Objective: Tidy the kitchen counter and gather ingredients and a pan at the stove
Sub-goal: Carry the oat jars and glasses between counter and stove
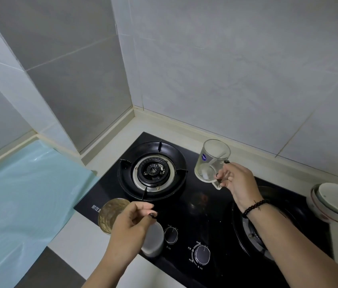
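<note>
Knobs (201,254) round on glossy black glass hob (211,206) | our left hand (131,224) grips white cup (153,240) and gold ribbed lid (112,215) | our right hand (238,181) pinches clear glass mug (210,161) by its handle, tilted above hob | white bowls (336,201) stacked at right

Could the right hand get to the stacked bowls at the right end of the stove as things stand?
Probably not yet. The way to the stacked bowls looks open, nothing between, but the right hand is holding a glass mug by its handle, so it would have to put that down first.
</note>
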Demonstrator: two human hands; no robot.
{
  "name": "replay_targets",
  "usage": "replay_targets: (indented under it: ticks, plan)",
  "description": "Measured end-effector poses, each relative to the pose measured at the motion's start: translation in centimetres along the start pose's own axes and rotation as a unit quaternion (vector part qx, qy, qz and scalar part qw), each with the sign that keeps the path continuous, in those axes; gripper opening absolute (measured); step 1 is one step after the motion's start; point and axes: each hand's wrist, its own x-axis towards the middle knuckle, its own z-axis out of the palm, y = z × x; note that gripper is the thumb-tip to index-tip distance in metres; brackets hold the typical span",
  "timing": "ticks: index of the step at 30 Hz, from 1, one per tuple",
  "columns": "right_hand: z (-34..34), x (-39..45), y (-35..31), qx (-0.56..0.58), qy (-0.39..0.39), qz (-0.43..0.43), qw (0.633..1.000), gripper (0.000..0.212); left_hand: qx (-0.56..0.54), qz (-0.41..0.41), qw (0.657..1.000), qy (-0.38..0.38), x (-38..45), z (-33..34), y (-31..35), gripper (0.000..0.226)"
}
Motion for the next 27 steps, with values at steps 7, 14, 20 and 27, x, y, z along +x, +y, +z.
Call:
replay_targets:
  ticks: [7,14,20,27]
  plan:
    - [3.4,-4.6,-0.2,0.019,-0.077,0.000,0.997,0.043,0.071,0.048,0.987,0.139,0.6,-3.7,-1.1,0.027]
    - [5.8,-7.6,0.4,0.008,-0.105,0.008,0.994,0.046,0.194,0.029,0.972,0.129,2.2,-6.7,-4.2,0.064]
    - [6.8,-8.6,0.4,-0.029,-0.102,0.008,0.994,0.039,0.159,0.020,0.984,0.075,3.3,-6.7,-7.0,0.091]
    - [6.7,-8.7,0.5,-0.053,-0.089,0.025,0.994,0.041,0.126,0.065,0.986,0.086,3.7,-5.8,-8.5,0.102]
